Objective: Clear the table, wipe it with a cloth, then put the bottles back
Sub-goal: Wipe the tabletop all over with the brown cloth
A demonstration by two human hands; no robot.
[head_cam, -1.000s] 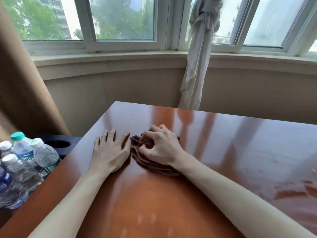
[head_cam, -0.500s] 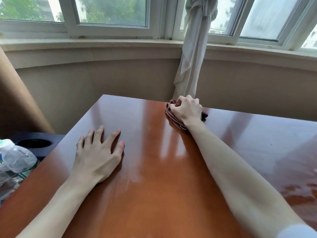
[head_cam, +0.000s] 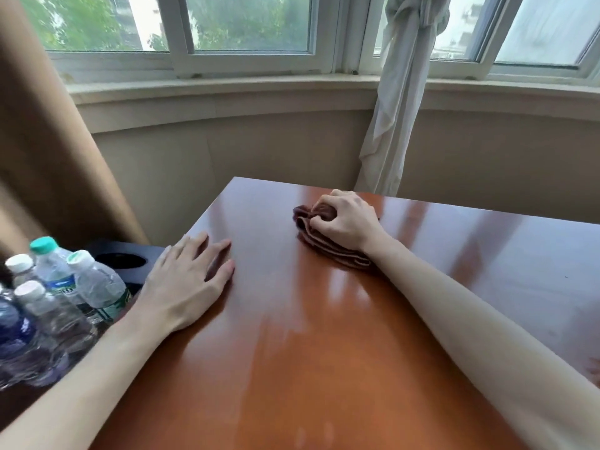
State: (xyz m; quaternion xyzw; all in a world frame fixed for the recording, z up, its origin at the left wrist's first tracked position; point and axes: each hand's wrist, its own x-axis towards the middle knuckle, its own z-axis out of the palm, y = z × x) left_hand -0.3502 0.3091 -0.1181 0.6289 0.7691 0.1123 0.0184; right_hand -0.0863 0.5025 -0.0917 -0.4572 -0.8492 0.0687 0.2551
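Note:
A glossy reddish-brown wooden table (head_cam: 324, 336) fills the lower view. My right hand (head_cam: 345, 219) is closed on a bunched dark red-brown cloth (head_cam: 328, 248) that lies pressed on the tabletop toward the far edge. My left hand (head_cam: 186, 284) rests flat with fingers spread on the table's left side, holding nothing. Several clear plastic water bottles (head_cam: 55, 300) with white and green caps stand clustered off the table at the lower left.
A dark side unit with a round cup hole (head_cam: 121, 259) sits behind the bottles. A tan curtain (head_cam: 42, 157) hangs at the left, a tied white curtain (head_cam: 396, 118) behind the table's far edge, below the windowsill (head_cam: 227, 89).
My right hand pushed the cloth from beside my left hand to the far edge, then drew it back a little toward me. My left hand stayed flat. The bottles came back into view.

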